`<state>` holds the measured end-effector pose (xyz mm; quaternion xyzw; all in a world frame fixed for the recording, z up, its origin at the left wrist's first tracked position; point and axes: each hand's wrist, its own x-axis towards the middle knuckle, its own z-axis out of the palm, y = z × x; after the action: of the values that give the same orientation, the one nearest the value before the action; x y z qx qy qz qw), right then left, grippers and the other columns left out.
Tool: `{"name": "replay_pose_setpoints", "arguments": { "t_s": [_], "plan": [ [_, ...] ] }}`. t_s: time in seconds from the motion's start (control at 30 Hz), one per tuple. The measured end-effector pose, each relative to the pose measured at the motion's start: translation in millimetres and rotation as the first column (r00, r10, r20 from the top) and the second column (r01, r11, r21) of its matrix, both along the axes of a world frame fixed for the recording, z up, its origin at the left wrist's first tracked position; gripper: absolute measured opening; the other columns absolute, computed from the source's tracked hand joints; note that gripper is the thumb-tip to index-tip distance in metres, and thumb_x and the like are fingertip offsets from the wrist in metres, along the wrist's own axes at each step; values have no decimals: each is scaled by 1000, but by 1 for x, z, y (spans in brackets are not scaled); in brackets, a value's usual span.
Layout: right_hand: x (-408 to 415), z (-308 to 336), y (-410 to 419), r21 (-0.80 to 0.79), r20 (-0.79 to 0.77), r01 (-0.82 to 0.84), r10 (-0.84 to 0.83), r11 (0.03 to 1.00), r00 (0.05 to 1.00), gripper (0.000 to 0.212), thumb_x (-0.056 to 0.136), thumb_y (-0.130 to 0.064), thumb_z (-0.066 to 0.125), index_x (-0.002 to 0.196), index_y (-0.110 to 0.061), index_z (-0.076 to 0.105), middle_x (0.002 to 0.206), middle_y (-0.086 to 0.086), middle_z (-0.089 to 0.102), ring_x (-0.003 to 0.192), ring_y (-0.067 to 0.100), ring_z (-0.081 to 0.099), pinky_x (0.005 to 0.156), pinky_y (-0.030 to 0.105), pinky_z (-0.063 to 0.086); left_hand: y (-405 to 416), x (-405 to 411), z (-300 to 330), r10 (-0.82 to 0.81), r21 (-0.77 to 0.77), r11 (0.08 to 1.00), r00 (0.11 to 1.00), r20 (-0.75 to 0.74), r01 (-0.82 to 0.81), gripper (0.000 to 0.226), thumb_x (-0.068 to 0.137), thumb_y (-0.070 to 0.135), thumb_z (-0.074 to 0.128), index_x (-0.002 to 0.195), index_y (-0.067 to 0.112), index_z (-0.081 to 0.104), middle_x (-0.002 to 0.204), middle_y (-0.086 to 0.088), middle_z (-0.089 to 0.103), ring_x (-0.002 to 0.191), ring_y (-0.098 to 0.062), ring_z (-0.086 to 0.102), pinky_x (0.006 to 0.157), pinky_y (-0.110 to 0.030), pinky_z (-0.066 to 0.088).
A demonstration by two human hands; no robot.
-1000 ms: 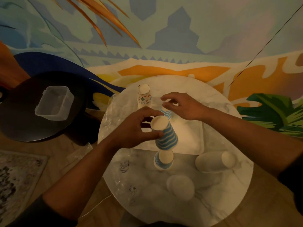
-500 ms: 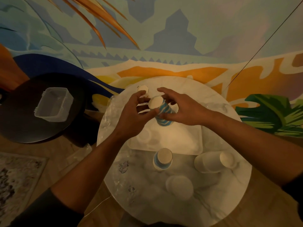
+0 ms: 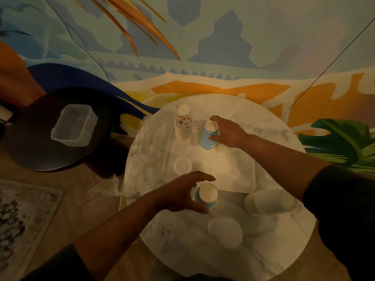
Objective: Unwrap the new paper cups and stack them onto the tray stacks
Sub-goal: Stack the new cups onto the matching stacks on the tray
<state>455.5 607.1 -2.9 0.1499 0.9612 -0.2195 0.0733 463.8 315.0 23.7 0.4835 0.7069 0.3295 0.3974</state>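
Note:
A white tray (image 3: 233, 173) lies on the round marble table (image 3: 274, 138). At its back stand a patterned cup stack (image 3: 183, 122) and a blue-striped cup stack (image 3: 207, 138), both upside down. My right hand (image 3: 228, 132) grips the striped stack from the right, thumb and fingers round its top. In front of the tray stands a short blue cup stack (image 3: 207, 196). My left hand (image 3: 180, 194) curls round it from the left, thumb at its near side. A single white cup (image 3: 182, 165) sits on the tray's left part.
A wrapped white cup stack (image 3: 267, 201) lies on its side at the right, and another white cup (image 3: 225, 232) is nearer me. Crumpled clear wrap (image 3: 146, 151) covers the table's left edge. A clear plastic box (image 3: 74, 127) rests on a black round table (image 3: 40, 151).
Both hands set the striped cups down on the tray stack. My left hand then came back toward me to the short blue stack, while my right hand stayed on the striped stack.

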Motion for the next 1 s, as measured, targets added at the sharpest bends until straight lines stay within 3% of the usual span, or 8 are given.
{"name": "replay_pose_setpoints", "arguments": {
  "t_s": [0.13,0.27,0.37,0.53,0.63,0.77,0.87,1.0],
  "plan": [
    [2,-14,0,109,77,-42,34,993,996,75,89,-40,73,150,-14,39,141,11,59,126,33,56,103,40,41,2,3,-5,-2,38,999,999,-42,3,66,76,33,88,134,29,57,132,16,58,120,-6,57,95,-31,52],
    [5,-8,-2,137,111,-91,76,986,991,83,90,-42,71,157,-16,30,157,10,42,140,33,42,115,45,30,3,0,0,14,57,998,999,-40,-11,63,76,34,88,132,30,58,129,19,59,118,-7,58,93,-34,53],
    [11,9,-8,120,88,-150,140,981,986,77,91,-39,70,155,-16,34,159,7,38,143,29,39,117,43,29,2,-5,10,22,78,997,999,-37,-19,65,76,35,88,133,30,58,131,20,58,120,-7,57,95,-35,53],
    [38,70,-22,-135,76,-191,202,972,976,65,91,-19,69,151,-19,44,152,0,49,136,16,49,109,22,34,3,-19,42,53,142,988,998,41,-59,60,78,28,88,131,23,61,128,15,62,118,-10,61,97,-34,54],
    [58,113,-27,-381,207,-249,344,890,916,66,90,-10,66,151,-23,44,148,-9,51,129,4,53,109,25,43,7,-34,59,83,170,981,994,70,-94,59,78,25,87,131,21,60,128,10,61,116,-12,63,95,-32,56],
    [76,136,-39,-509,139,-239,352,827,926,75,90,-40,74,154,-29,37,144,-18,54,129,0,53,108,26,45,17,-52,74,211,209,952,974,85,-225,61,76,26,86,130,25,58,123,6,63,110,-9,66,90,-27,57],
    [78,141,-50,-425,33,-181,215,887,976,88,81,-57,76,154,-31,34,141,-14,55,124,2,56,105,27,48,28,-60,78,306,234,911,938,164,-338,71,75,28,85,137,25,50,121,3,62,107,-10,68,84,-25,58],
    [70,132,-58,-320,-95,-134,109,938,990,85,80,-60,75,150,-35,33,136,-13,56,114,3,58,94,19,50,43,-61,77,406,251,854,886,222,-455,79,73,32,84,140,30,42,124,1,61,108,-14,69,85,-30,61]
  ]
}}
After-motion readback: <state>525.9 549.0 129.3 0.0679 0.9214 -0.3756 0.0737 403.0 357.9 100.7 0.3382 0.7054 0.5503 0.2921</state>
